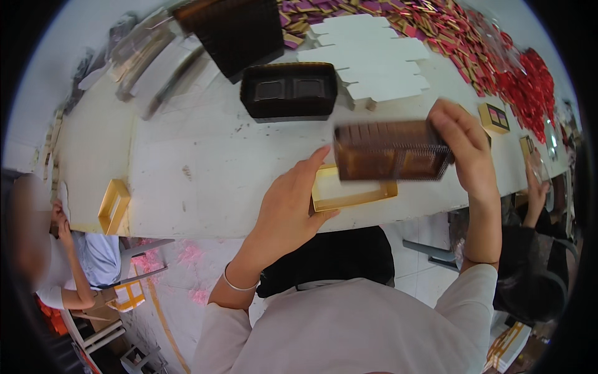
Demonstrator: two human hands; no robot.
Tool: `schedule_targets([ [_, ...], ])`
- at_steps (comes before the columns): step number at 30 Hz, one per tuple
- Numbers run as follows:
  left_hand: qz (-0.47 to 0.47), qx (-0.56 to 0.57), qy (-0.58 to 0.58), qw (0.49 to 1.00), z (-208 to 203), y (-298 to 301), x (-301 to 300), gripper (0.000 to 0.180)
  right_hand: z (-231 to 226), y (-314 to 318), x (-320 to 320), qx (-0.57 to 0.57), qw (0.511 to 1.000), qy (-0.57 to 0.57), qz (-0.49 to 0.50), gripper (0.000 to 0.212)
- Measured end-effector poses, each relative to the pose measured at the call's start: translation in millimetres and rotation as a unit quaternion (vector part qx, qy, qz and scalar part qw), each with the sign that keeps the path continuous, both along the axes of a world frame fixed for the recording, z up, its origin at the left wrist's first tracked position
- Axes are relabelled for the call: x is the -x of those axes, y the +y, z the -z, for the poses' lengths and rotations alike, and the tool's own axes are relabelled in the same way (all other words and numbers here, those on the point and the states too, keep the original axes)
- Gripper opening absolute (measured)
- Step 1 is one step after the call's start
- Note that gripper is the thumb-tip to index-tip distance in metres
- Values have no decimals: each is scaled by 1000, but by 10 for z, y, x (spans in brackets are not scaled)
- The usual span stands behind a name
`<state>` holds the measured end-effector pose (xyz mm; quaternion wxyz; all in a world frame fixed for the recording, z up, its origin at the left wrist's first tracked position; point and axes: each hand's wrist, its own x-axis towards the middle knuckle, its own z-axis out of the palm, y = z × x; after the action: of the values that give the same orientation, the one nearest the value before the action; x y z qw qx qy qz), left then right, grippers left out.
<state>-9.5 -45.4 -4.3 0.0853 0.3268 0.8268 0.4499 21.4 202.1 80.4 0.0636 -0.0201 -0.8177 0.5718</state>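
My left hand (pixel 283 202) grips the left end of a small gold open-topped box (pixel 355 204) near the table's front edge, thumb and fingers around its side. Above and just behind that box, my right hand (pixel 466 143) is closed on the right end of a brown plastic tray insert (pixel 391 156) with two compartments. Its ridged edge suggests several nested together, but motion blurs it. The tray covers part of the gold box. Farther back sits a dark two-compartment stack of inserts (pixel 288 90), apart from both hands.
Behind the stack stands a taller dark stack of inserts (pixel 243 37). White flat card pieces (pixel 367 56) lie right of it, with heaped small wrapped pieces (pixel 436 47) and red wrappers (pixel 532 87) beyond. Another gold box (pixel 114 207) stands at left. Co-workers sit on both sides.
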Motion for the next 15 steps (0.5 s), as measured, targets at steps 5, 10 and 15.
schedule_targets([
  [5, 32, -13, 23, 999, 30, 188, -36, 86, 394, 269, -132, -48, 972, -228, 26, 35],
  [10, 65, 16, 72, 995, 81, 188, 5, 75, 421, 109, -99, -197, 975, -97, 16, 46],
  [15, 59, -1, 66, 996, 102, 152, 10, 75, 167, 156, -255, -494, 828, 113, -238, 56],
])
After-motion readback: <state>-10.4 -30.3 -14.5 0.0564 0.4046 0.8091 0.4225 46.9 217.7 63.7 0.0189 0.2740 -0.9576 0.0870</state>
